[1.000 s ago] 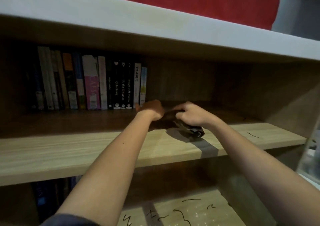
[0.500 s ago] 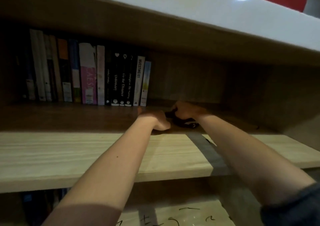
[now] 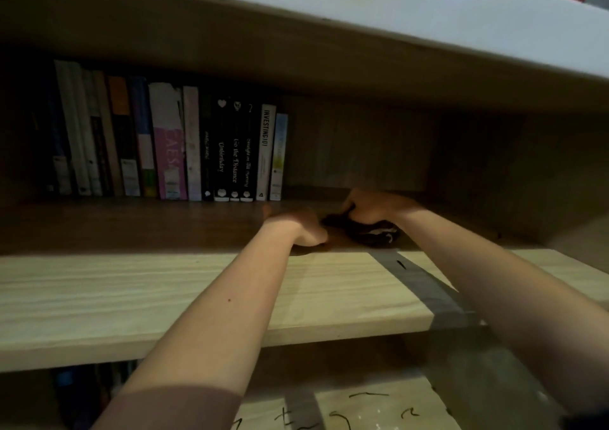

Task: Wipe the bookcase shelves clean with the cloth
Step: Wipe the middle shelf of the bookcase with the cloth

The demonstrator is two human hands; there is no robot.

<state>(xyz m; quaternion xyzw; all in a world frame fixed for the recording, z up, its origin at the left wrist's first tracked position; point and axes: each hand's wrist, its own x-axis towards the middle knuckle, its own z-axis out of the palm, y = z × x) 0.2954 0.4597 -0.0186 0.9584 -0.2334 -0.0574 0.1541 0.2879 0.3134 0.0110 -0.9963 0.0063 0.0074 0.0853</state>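
The cloth (image 3: pixel 375 231) is a dark, bunched-up lump with a small pale patch on it. It sits deep on the middle shelf (image 3: pixel 164 291), in the shadowy part near the back wall. The right hand (image 3: pixel 372 207) is closed tight on top of the cloth and presses it down. The left hand (image 3: pixel 303 228) is curled into a loose fist just beside the cloth, and I cannot tell if it holds a bit of it.

The row of books (image 3: pixel 171 146) stands close by on the left. If the cloth is pushed hard that way, I think it could bump the last book and tip it over. The back of the shelf is dark, so some dust could be missed there. A small dark mark (image 3: pixel 400 264) lies near the front, and the shelf below (image 3: pixel 379 406) has black squiggles that are not wiped yet.
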